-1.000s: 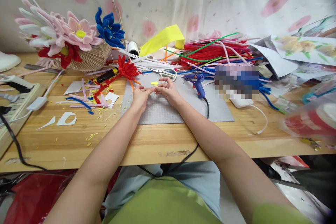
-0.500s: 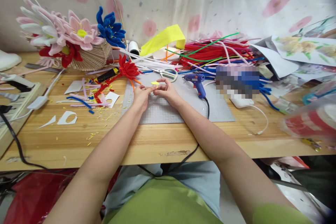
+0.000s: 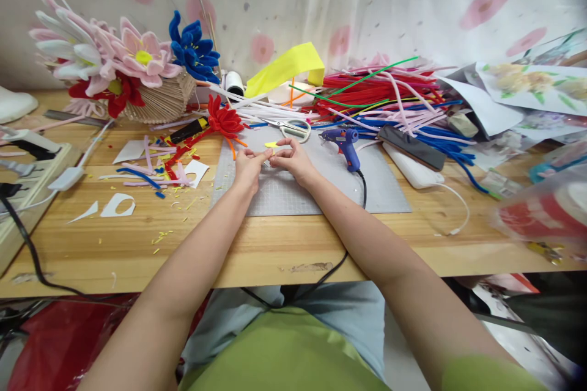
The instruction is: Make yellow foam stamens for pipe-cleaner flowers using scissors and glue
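Note:
Over the grey cutting mat [image 3: 293, 198], my left hand [image 3: 250, 168] and my right hand [image 3: 293, 162] meet fingertip to fingertip. Both pinch a small yellow piece [image 3: 271, 145], whose top edge shows between the fingers; its lower part is hidden. A red fuzzy flower [image 3: 224, 119] lies just behind and left of my left hand. Scissors with pale handles [image 3: 296, 129] rest behind my right hand. To the right of it, a blue glue gun [image 3: 346, 145] lies on the mat.
Fuzzy flowers in a woven holder [image 3: 158, 98] stand at the back left. Pipe cleaners [image 3: 385, 95] are heaped at the back. A phone [image 3: 413, 148] lies on a white device at the right. Paper scraps [image 3: 118, 205] and yellow bits are scattered left; a power strip [image 3: 32, 195] sits beyond.
Both hands hold nearly the same pose, and the yellow piece between them is slightly tilted compared with before. The phone at the right, blurred out earlier, now shows clearly.

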The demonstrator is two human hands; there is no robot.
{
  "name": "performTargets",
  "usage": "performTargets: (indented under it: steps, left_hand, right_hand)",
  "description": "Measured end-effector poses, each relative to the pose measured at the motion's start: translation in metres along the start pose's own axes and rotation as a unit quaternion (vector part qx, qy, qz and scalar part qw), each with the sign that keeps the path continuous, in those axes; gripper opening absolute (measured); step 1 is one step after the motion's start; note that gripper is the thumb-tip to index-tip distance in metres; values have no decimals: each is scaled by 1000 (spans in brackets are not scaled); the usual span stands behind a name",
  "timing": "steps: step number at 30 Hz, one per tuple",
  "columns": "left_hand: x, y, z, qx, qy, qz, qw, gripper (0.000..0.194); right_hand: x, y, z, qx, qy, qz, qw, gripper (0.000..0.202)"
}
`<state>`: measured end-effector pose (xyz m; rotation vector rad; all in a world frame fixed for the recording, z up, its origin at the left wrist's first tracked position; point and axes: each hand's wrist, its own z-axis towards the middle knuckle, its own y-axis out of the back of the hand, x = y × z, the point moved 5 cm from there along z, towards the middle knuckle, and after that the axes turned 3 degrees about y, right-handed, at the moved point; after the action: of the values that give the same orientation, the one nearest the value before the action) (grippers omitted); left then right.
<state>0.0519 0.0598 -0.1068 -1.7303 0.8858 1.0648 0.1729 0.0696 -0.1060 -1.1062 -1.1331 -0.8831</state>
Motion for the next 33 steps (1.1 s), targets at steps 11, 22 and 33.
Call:
performTargets:
  steps: [11, 22, 33]
  left_hand:
    - [-4, 0, -5, 27, 13, 29, 999, 53]
    - [-7, 2, -6, 8, -51, 28, 998, 53]
    - [-4, 1, -6, 7, -67, 55, 996, 49]
  right_hand:
    - [3, 2, -4, -1, -27, 24, 999, 54]
    - [5, -2, -5, 24, -3, 11, 1000, 53]
    - [5, 2, -3, -14, 7, -12, 1000, 50]
